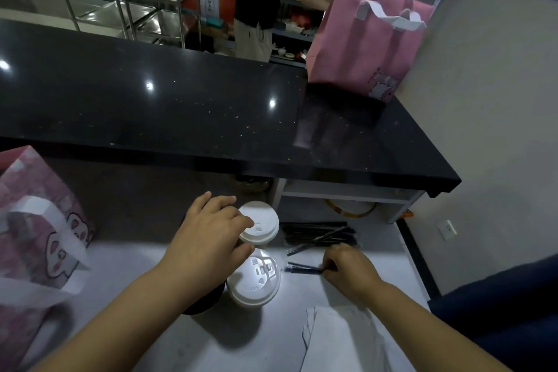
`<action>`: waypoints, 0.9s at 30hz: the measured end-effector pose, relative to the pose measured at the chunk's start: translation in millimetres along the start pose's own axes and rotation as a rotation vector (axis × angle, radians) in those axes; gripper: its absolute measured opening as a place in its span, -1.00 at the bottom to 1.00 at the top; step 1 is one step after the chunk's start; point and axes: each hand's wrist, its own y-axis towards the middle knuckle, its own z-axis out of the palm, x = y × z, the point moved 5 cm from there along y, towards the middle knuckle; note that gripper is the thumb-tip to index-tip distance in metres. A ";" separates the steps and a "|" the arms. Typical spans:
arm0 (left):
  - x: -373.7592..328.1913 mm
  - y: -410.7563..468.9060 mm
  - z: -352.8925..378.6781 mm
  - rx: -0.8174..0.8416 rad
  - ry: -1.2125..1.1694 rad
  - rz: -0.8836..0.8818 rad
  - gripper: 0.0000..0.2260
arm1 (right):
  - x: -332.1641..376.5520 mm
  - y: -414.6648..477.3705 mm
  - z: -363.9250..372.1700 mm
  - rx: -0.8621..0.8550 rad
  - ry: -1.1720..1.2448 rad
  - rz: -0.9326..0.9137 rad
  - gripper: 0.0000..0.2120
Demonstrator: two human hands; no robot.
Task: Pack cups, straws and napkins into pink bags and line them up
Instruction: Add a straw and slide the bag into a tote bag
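Note:
Two cups with white lids stand on the grey lower counter [169, 335]: a far cup [262, 225] and a near cup [255, 276]. My left hand [211, 235] hovers over the left side of both, fingers spread, touching the far lid; I cannot tell if it grips. A dark cup [205, 302] sits partly hidden under my left wrist. My right hand [350, 270] pinches a black wrapped straw [302, 268] beside a pile of black straws [320, 235]. White napkins [341, 338] lie at the near right. One pink bag [36, 238] stands at the left, another pink bag [368, 42] on the black upper counter [181, 106].
The black upper counter overhangs the lower one at the back. A person in dark clothes stands behind it near metal racks [145, 9]. A wall with a socket [448, 229] closes the right side. A dark blue seat [498, 317] sits at the near right.

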 end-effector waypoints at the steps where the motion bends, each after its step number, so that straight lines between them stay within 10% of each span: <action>1: 0.2 -0.8 -0.2 0.003 0.003 0.001 -0.62 | -1.3 -0.8 -1.4 0.011 0.034 0.028 -0.96; 11: 0.1 -13.9 -10.8 -0.054 -0.025 0.026 -0.60 | 21.5 -8.0 -47.8 -0.027 0.472 0.137 -0.79; 20: 21.3 -33.2 -55.9 -0.232 -0.512 -0.093 -0.27 | 155.6 -24.6 -119.7 -0.075 0.752 -0.105 -0.81; 27: 82.4 -92.2 -119.8 -0.501 -0.553 -0.113 -0.83 | 279.2 -28.9 -139.2 -0.126 0.496 -0.385 -0.86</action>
